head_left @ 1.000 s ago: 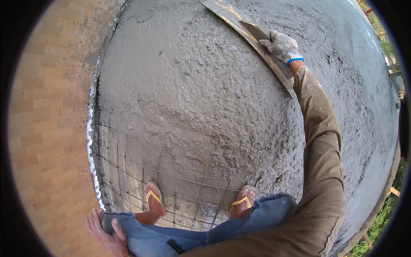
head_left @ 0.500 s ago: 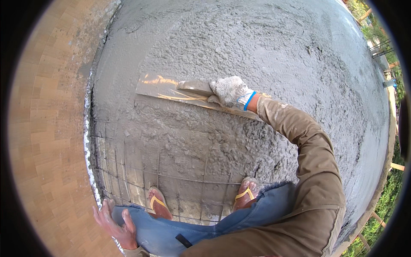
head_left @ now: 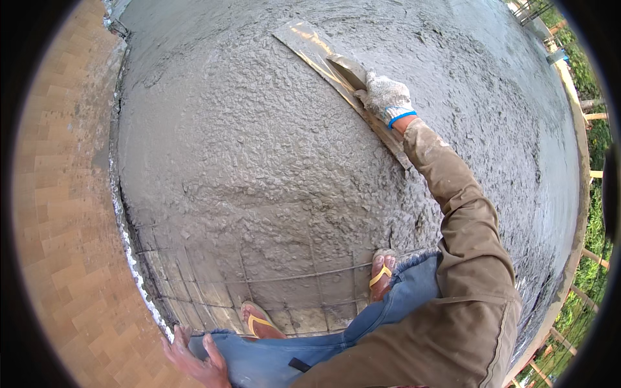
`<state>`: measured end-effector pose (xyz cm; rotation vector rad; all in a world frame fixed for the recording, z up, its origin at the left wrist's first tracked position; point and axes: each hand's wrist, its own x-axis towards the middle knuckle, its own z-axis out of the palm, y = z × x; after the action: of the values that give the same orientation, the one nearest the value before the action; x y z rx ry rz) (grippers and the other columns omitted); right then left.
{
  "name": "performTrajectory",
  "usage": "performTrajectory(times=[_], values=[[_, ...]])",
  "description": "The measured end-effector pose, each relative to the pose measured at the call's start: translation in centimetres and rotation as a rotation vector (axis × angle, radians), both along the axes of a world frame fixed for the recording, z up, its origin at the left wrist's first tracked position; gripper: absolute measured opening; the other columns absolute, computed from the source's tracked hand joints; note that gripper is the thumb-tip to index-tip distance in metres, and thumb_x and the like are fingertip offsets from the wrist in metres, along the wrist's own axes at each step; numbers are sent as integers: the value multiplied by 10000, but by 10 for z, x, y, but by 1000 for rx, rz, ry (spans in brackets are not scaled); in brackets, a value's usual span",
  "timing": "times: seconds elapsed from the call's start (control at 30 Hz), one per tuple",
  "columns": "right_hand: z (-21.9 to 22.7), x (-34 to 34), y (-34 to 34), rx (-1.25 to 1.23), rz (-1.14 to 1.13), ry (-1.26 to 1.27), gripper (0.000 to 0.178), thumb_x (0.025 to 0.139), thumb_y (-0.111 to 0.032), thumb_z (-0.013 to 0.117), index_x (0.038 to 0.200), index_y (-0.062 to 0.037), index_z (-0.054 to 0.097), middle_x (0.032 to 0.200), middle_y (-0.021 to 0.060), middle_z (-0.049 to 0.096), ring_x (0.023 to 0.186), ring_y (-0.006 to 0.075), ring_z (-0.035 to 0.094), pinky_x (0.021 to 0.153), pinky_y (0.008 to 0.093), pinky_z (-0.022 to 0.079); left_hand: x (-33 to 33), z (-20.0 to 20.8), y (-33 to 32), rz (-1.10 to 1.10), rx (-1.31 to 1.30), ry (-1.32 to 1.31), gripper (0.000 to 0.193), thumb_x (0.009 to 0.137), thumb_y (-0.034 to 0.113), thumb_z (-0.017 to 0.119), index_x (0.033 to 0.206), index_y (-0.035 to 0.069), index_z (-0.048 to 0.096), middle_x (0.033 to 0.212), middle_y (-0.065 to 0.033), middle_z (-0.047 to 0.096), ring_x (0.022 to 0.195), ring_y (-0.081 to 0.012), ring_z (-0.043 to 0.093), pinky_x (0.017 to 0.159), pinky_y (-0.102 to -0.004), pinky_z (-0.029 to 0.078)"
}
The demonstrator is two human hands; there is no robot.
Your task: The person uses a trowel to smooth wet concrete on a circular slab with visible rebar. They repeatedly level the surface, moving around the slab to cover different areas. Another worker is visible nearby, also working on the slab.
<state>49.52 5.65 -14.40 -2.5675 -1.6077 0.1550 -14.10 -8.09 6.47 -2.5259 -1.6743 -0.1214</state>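
Observation:
My right hand (head_left: 387, 98), in a cement-smeared knit glove with a blue cuff, is closed round the handle of a long wooden float (head_left: 310, 46). The float's board slants from the upper middle down to the right, lying on the wet concrete (head_left: 259, 129). Its lower end reaches near my sleeve. My bare left hand (head_left: 199, 362) is at the lower left beside my knee, its fingers spread and holding nothing. Whether it touches the leg or the tiled edge below, I cannot tell.
Steel mesh bars (head_left: 284, 278) cross the floor around my feet in yellow-strapped sandals (head_left: 381, 271). A tan tiled floor (head_left: 65, 207) with a rough broken edge borders the concrete on the left. Wooden edging (head_left: 577, 213) and greenery (head_left: 592, 275) lie along the right.
My right hand has carried the float farther away and to the right. The board has turned from nearly crosswise to a steep slant. My left hand stays low beside my knee.

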Motion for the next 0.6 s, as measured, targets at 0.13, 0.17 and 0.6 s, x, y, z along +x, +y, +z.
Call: performTrajectory(times=[0.13,0.17,0.6], values=[[5,29,-35,-83,-177,-36,521,959,-433,669,1274,-22,607,1079,226,750,1031,403,726,846,508,578,5,4,0,62,2,-128,550,976,184,692,1430,-68,512,1348,-288,603,1195,-353,660,1166,-526,383],[6,37,-46,-125,-242,-58,523,956,-447,666,1263,-26,614,1088,231,749,1040,406,725,855,513,576,8,4,0,97,13,-217,550,966,191,701,1420,-63,522,1312,-273,639,1193,-348,660,1175,-532,369],[-34,70,-68,-50,-553,-110,710,967,-600,589,1330,9,567,1207,309,706,1131,470,689,965,551,531,30,-3,27,-173,-405,-713,608,781,272,910,1265,17,645,1134,-100,744,1066,-313,708,1101,-545,442]])
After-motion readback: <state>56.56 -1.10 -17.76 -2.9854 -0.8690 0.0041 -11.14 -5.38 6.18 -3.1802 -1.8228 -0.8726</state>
